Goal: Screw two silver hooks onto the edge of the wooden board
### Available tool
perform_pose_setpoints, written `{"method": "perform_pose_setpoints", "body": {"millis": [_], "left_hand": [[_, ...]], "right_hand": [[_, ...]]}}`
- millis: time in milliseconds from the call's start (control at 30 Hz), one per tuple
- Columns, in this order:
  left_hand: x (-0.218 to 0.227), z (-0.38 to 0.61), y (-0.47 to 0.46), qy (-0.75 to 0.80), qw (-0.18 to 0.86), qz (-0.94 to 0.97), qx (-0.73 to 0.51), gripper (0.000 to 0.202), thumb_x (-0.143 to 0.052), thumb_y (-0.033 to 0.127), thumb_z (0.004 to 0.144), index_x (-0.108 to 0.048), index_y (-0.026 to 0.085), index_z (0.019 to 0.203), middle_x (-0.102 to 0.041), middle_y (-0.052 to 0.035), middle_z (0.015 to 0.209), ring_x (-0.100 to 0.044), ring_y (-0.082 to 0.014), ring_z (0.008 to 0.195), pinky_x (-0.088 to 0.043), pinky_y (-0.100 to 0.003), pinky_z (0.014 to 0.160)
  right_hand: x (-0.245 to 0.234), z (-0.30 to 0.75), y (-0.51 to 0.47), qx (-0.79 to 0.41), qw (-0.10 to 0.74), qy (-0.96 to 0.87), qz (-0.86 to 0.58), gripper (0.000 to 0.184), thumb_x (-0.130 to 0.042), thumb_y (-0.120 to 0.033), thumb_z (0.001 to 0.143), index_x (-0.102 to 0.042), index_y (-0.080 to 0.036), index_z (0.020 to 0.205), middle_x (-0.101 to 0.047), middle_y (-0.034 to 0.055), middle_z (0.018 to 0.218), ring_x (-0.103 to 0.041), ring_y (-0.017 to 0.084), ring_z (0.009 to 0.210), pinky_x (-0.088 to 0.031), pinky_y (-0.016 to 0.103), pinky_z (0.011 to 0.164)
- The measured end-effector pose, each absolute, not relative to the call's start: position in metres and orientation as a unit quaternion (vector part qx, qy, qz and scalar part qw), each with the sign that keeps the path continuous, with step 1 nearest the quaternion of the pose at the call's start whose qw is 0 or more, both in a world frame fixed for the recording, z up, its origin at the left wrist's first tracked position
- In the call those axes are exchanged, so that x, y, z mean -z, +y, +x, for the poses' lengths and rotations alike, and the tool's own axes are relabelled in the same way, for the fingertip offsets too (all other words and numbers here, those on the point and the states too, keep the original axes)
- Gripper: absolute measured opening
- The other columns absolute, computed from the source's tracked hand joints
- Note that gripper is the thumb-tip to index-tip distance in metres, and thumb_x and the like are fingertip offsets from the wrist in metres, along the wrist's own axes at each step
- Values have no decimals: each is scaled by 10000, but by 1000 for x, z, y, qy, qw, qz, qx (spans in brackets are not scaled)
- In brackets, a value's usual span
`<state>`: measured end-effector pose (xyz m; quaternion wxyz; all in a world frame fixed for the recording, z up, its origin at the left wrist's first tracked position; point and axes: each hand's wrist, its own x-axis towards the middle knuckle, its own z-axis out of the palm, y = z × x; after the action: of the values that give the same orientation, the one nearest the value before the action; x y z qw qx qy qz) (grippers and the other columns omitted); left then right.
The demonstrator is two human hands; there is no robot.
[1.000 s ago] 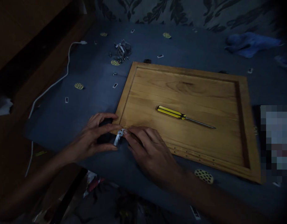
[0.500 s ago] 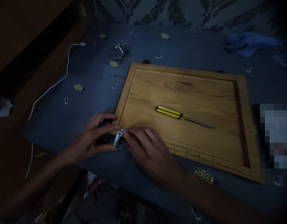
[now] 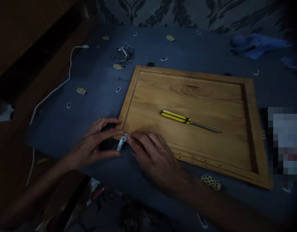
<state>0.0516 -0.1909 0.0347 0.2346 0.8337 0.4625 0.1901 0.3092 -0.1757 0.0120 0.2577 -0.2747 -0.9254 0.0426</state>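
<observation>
A wooden panel door (image 3: 194, 100) with a raised frame lies flat on the table. At its near left corner sits a small metal hinge (image 3: 121, 141), its arm sticking out past the edge. My left hand (image 3: 92, 145) has the index fingertip at the top of the hinge and the thumb at its lower end. From the other side, the fingertips of my right hand (image 3: 155, 158) press against the hinge's right part; those fingers are curled and partly hide it. A screwdriver (image 3: 176, 116) with a yellow and black handle rests on the panel, tip to the right.
A pile of metal hinges and screws (image 3: 125, 53) lies behind the panel, with a loose screw (image 3: 118, 78) nearer. A white cable (image 3: 70, 71) runs along the left edge. Blue cloth (image 3: 257, 45) lies at the far right, a pixelated item (image 3: 287, 141) nearer.
Both hands stay at the hinge with almost no movement. The view has shifted very slightly.
</observation>
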Motion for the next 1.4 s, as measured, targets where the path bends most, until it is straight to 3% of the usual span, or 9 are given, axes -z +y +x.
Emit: {"method": "perform_pose_setpoints", "body": {"millis": [667,1400], "left_hand": [[-34,53,-191,485,260,815,-181,482,-732,510,967,-628,296,1386,-539,-94,1488,-521,-305,1390,-442,-471,1176],[-32,53,-190,469,237,826,-206,427,-667,533,1004,-615,321,1371,-551,-68,1449,-556,-276,1343,-470,-433,1099]], "right_hand": [[-12,308,-176,-31,265,-924,-275,297,-470,-116,1066,-682,-52,1264,-752,163,1131,-612,271,1016,-565,418,861],[-10,307,-175,-31,286,-918,-275,284,-464,-113,1068,-671,-47,1251,-757,152,1105,-618,270,977,-569,412,815]]}}
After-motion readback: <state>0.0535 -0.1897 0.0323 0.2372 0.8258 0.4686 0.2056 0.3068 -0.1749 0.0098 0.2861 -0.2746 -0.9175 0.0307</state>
